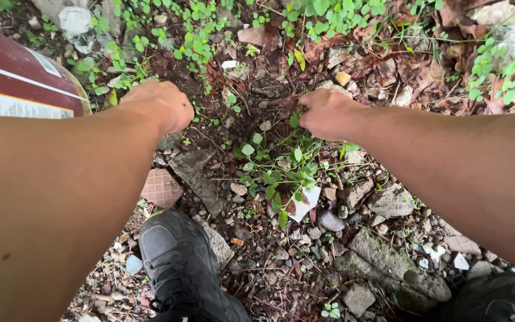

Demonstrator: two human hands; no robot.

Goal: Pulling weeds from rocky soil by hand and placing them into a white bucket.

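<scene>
Both hands sit in the upper middle of the frame, low over rubble ground. Right hand (328,113) is curled tight, knuckles up, fingers closed on a thin brownish weed stem (281,101) that runs roughly horizontal, leftward from the fist toward frame centre. Left hand (157,106) is also curled, fingers tucked under & hidden from the cam; can't tell if it has hold of anything, it's down among small green sprigs.

Key relation: the stem lies btwn the two hands, long axis left-right, its far end pointing at the left hand but clearly nearer the right, which already grips it. The leafy weed clump (275,173) sits just below the right fist, toward frame centre, trailing down over a white shard (306,201).

Stem looks thin, dry, reddish-brown; the clump has small rounded bright-green leaves on wiry runners. Around: broken concrete (391,201), dead leaves, a black shoe (177,262) at lower left, a maroon drum (13,80) at upper left.
</scene>
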